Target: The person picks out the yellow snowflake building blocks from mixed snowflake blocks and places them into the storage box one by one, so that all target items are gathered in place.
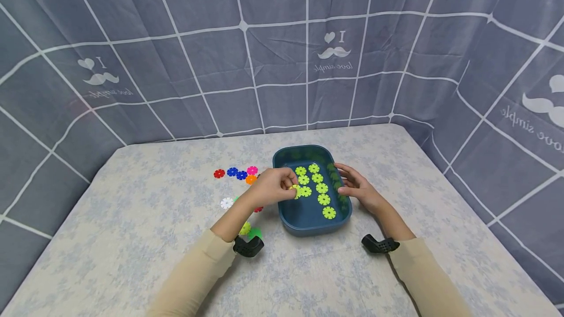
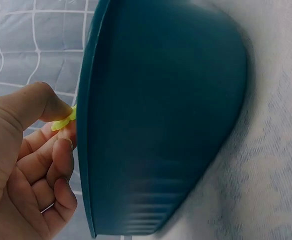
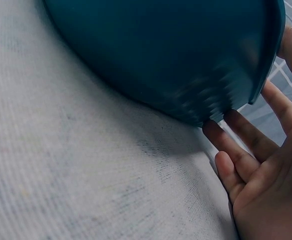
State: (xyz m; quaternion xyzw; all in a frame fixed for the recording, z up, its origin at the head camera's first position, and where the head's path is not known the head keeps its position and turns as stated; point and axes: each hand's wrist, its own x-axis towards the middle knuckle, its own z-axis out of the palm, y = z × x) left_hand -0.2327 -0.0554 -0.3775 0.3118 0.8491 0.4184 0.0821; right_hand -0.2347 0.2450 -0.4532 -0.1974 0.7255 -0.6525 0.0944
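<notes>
My left hand pinches a yellow-green snowflake disc between thumb and index finger, over the left part of a dark teal plastic bin. Several flat discs of the same colour, with notched edges, lie inside in two columns; the right column is the longer. At the bin's right side is my right hand. Its thumb and index finger reach over the rim, while other fairly straight fingers touch the outer wall.
Left of the bin, loose discs lie on the pale patterned tablecloth: red, blue, pink, orange, white and green. My left forearm partly covers this group. A grey-blue checked curtain surrounds the table's back and sides.
</notes>
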